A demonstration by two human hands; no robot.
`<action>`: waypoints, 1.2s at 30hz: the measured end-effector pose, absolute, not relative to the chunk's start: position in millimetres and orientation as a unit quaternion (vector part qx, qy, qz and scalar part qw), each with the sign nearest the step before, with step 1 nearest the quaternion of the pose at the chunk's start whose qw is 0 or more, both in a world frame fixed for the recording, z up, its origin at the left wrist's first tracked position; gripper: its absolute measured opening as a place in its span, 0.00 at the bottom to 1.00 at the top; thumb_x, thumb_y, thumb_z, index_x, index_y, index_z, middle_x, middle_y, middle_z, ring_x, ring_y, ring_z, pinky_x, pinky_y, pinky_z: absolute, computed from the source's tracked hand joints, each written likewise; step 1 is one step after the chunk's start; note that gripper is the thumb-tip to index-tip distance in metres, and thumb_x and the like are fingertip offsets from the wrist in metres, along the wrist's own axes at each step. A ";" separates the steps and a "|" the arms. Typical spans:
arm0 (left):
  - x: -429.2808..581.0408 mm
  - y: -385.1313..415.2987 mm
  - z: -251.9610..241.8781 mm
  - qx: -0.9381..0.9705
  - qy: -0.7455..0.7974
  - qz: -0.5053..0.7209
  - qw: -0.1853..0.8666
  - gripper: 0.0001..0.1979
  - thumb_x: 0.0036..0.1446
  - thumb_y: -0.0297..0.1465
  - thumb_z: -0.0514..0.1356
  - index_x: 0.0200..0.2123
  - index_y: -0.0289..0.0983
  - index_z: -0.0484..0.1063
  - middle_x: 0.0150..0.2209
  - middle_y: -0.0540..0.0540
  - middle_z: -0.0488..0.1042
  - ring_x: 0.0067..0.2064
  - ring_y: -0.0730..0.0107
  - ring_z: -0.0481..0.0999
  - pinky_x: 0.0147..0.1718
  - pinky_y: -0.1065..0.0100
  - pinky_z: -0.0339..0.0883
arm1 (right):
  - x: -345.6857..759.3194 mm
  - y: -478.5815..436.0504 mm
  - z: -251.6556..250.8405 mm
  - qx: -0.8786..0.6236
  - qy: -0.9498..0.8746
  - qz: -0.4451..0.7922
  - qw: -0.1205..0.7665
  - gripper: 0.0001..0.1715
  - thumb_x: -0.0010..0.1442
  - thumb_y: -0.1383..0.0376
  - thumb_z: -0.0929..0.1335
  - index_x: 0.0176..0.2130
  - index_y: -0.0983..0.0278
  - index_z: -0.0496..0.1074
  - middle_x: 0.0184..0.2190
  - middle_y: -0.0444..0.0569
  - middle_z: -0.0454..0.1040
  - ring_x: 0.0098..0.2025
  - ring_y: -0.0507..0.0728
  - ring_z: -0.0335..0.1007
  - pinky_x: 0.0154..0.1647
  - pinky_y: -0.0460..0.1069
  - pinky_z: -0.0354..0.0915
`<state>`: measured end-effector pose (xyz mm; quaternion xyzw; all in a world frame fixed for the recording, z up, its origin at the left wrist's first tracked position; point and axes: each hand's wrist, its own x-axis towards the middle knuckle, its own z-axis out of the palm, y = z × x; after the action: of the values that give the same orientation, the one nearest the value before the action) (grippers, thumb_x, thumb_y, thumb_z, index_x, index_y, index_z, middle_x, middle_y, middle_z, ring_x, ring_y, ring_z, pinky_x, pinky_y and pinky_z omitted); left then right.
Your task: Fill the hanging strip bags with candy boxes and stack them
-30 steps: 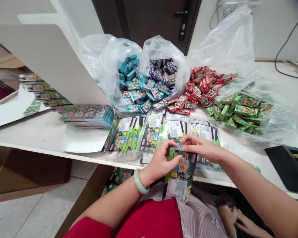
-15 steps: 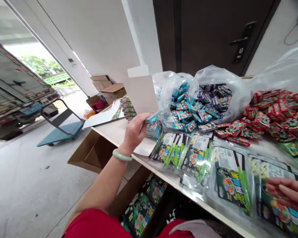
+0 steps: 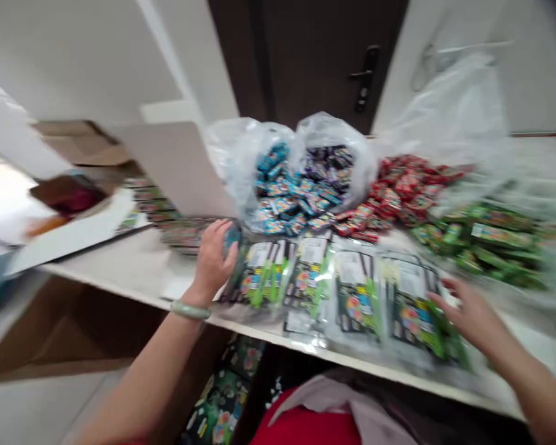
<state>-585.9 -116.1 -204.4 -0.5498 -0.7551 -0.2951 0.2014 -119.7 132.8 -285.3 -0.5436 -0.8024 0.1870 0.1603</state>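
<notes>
My left hand [image 3: 214,259], blurred, is over the near end of the stacked blue packets [image 3: 233,238] by an upright white box flap [image 3: 176,164]. Its thumb stands apart from its fingers, and I see no packet lifted in it. A pale green bangle [image 3: 189,309] circles that wrist. My right hand [image 3: 467,309] is at the right edge of a clear bag [image 3: 410,309] with a printed dark card inside, thumb and fingers apart. Similar clear bags [image 3: 356,296] lie in a row along the table [image 3: 115,259] between my hands.
Behind the bags are piles of blue packets [image 3: 282,198], purple packets [image 3: 331,167], red packets [image 3: 405,185] and green packets [image 3: 500,241], with plastic bags around them. Cartons [image 3: 83,142] stand at left. An open carton [image 3: 74,327] and printed dark boxes [image 3: 222,395] are below the table edge.
The view has swung to the right. My left hand has lowered onto the blue stack, and the packet it held up no longer shows raised. My right hand has come further into view.
</notes>
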 end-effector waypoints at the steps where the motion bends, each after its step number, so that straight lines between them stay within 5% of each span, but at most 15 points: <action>1: -560.1 -99.6 -207.0 -0.571 -0.728 -0.338 0.172 0.23 0.60 0.29 0.54 0.58 0.35 0.60 0.56 0.36 0.66 0.61 0.54 0.63 0.61 0.49 0.56 | -125.3 132.8 -274.8 -0.547 -0.806 0.181 0.135 0.37 0.51 0.46 0.64 0.50 0.70 0.68 0.50 0.69 0.72 0.53 0.73 0.69 0.53 0.63 0.65; 5: -438.0 -36.4 -219.3 -0.755 -0.584 -0.295 -0.052 0.15 0.63 0.32 0.55 0.52 0.37 0.66 0.53 0.38 0.70 0.56 0.56 0.68 0.58 0.50 0.60 | -146.1 137.5 -262.1 -0.573 -0.772 0.244 0.124 0.43 0.43 0.49 0.74 0.52 0.72 0.68 0.50 0.68 0.71 0.54 0.74 0.65 0.54 0.62 0.61; 9: -355.7 7.9 -230.0 -0.817 -0.540 -0.158 -0.128 0.23 0.60 0.36 0.60 0.57 0.36 0.65 0.60 0.35 0.64 0.65 0.43 0.57 0.61 0.38 0.49 | -145.5 143.0 -271.9 -0.609 -0.721 0.283 0.171 0.30 0.43 0.53 0.75 0.43 0.67 0.73 0.45 0.61 0.74 0.48 0.69 0.69 0.51 0.58 0.62; 14: -342.0 24.3 -234.0 -0.828 -0.519 -0.128 -0.171 0.22 0.58 0.37 0.62 0.54 0.35 0.68 0.61 0.34 0.64 0.66 0.38 0.54 0.61 0.36 0.46 | -131.0 151.0 -272.6 -0.601 -0.651 0.401 0.232 0.17 0.42 0.54 0.74 0.26 0.63 0.70 0.25 0.48 0.73 0.30 0.60 0.70 0.34 0.52 0.64; 20: -344.8 26.1 -229.7 -0.634 -0.573 -0.392 -0.341 0.21 0.62 0.35 0.56 0.57 0.37 0.62 0.60 0.35 0.65 0.64 0.53 0.62 0.62 0.47 0.54 | -130.7 133.5 -234.3 -0.529 -0.571 0.524 0.346 0.27 0.45 0.41 0.69 0.30 0.60 0.63 0.24 0.42 0.69 0.26 0.54 0.66 0.28 0.49 0.63; 24: -341.3 31.3 -211.4 -0.421 -0.556 -0.562 -0.446 0.17 0.62 0.35 0.54 0.53 0.36 0.61 0.52 0.37 0.73 0.51 0.61 0.75 0.49 0.58 0.69 | -153.7 103.2 -210.8 -0.466 -0.563 0.581 0.357 0.27 0.47 0.42 0.71 0.31 0.60 0.62 0.26 0.43 0.70 0.27 0.54 0.67 0.26 0.48 0.64; 29: -364.7 9.9 -181.6 -0.470 -0.569 -0.553 -0.386 0.08 0.60 0.33 0.56 0.41 0.36 0.68 0.35 0.47 0.77 0.35 0.70 0.76 0.35 0.69 0.69 | -159.4 82.8 -177.9 -0.434 -0.674 0.279 0.529 0.19 0.57 0.54 0.70 0.45 0.60 0.68 0.44 0.54 0.72 0.47 0.62 0.69 0.50 0.58 0.65; 31: -374.9 -3.2 -175.0 -0.546 -0.572 -0.512 -0.335 0.08 0.61 0.32 0.55 0.41 0.37 0.70 0.34 0.47 0.76 0.35 0.70 0.76 0.36 0.69 0.69 | -162.2 83.7 -164.6 -0.391 -0.747 0.210 0.496 0.17 0.60 0.58 0.68 0.48 0.60 0.69 0.48 0.55 0.72 0.52 0.62 0.67 0.57 0.60 0.60; 36: -393.9 -24.8 -170.1 -0.663 -0.606 -0.413 -0.150 0.09 0.64 0.29 0.51 0.44 0.37 0.70 0.38 0.44 0.77 0.37 0.66 0.77 0.38 0.65 0.70 | -189.6 93.0 -149.4 -0.356 -0.750 0.421 0.366 0.16 0.55 0.57 0.70 0.41 0.62 0.74 0.36 0.51 0.77 0.39 0.59 0.73 0.46 0.57 0.68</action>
<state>-393.9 -24.8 -170.1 -0.6634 -0.6058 -0.4128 -0.1500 -189.6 93.0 -149.4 -0.3564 -0.7496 0.4210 0.3659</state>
